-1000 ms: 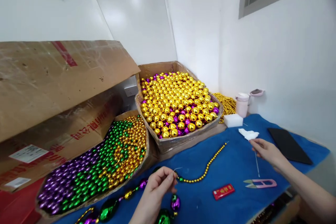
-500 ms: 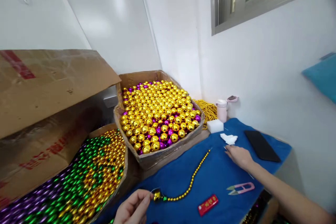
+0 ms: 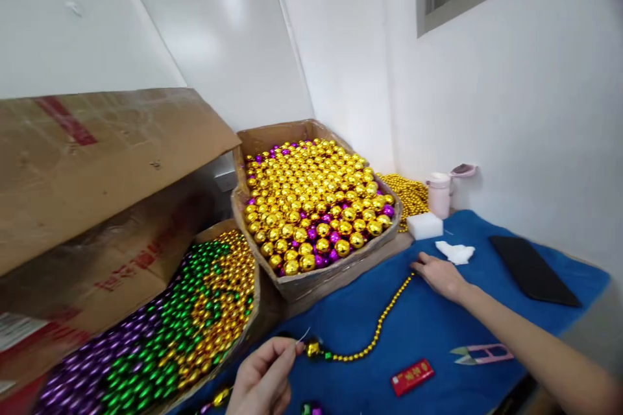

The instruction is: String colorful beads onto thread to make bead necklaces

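A string of small gold beads (image 3: 376, 332) curves over a blue cloth (image 3: 350, 311), with a green bead (image 3: 328, 355) and a larger gold bead (image 3: 313, 349) at its near end. My left hand (image 3: 265, 376) is closed in a pinch on the thread beside the larger bead; a bit of thin pale thread sticks up past the fingertips. At the string's far end my right hand (image 3: 440, 275) is closed, its fingertips pinching the end by the last gold beads. More gold and purple beads (image 3: 221, 397) lie partly hidden beside my left hand.
A carton of gold and purple balls (image 3: 311, 207) stands behind the cloth. To the left, a box (image 3: 185, 311) holds purple, green and gold beads. Pink thread snips (image 3: 487, 354), a red packet (image 3: 411, 377), a black flat object (image 3: 533, 271), a white block (image 3: 425, 225) and crumpled tissue (image 3: 455, 252) lie around.
My right hand has moved from near the tissue to the far end of the bead string and pinches there. My left hand keeps its pinch at the near end. The view has shifted left.
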Available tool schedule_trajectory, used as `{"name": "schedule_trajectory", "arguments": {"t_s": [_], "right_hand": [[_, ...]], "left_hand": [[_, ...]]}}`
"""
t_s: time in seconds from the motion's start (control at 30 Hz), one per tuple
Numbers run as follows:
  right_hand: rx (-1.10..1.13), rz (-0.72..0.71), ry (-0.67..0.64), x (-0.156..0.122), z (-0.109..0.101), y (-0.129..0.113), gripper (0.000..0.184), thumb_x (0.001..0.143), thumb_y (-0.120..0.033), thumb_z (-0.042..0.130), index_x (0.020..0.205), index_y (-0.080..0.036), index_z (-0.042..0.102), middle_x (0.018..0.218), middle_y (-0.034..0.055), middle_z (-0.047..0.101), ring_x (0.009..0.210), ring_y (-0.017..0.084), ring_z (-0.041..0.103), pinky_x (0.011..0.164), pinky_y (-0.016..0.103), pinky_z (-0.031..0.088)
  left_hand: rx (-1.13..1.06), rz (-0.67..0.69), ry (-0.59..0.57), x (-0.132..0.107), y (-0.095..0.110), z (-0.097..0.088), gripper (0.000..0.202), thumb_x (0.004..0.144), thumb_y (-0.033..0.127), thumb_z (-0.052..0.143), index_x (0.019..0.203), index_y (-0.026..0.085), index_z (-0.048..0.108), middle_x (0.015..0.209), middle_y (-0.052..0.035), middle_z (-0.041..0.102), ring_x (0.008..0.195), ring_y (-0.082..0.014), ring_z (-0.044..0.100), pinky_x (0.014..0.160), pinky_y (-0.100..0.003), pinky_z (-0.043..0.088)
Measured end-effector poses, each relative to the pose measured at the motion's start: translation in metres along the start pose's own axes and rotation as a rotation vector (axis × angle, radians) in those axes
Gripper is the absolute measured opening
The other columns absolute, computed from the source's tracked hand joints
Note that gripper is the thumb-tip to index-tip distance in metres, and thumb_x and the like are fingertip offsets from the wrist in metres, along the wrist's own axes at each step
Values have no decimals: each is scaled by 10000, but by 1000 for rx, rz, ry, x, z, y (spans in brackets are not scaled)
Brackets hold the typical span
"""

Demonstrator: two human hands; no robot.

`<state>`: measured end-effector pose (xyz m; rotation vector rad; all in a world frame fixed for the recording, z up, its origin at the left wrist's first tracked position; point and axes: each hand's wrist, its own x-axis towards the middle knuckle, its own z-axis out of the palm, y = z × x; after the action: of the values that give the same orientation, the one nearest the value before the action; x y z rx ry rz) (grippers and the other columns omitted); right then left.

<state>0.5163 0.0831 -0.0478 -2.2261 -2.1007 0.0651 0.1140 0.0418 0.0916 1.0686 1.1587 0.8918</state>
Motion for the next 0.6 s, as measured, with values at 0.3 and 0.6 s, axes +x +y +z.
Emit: {"name": "schedule_trajectory", "arguments": {"t_s": [0.3,0.6], "right_hand": [[208,-28,45,-1,-14,-18,235,927,-337,508,1060,-156,576,931,23,639,770,139,630,703,329,522],[394,-487,31,-73,-127,-133,468,862,-194,449,1312,-319,428,817,-17,689,739,154,631,699,274,420]], "left_hand": [[-86,78,51,-7,4,-10,266,658,393,760,726,151,672,600,42,449,503,-72,333,489,-192,364],[287,221,82,-2,-2,-1,339,702,486,684,726,149,656,592,32,502,501,-98,362,457,-200,294]]}}
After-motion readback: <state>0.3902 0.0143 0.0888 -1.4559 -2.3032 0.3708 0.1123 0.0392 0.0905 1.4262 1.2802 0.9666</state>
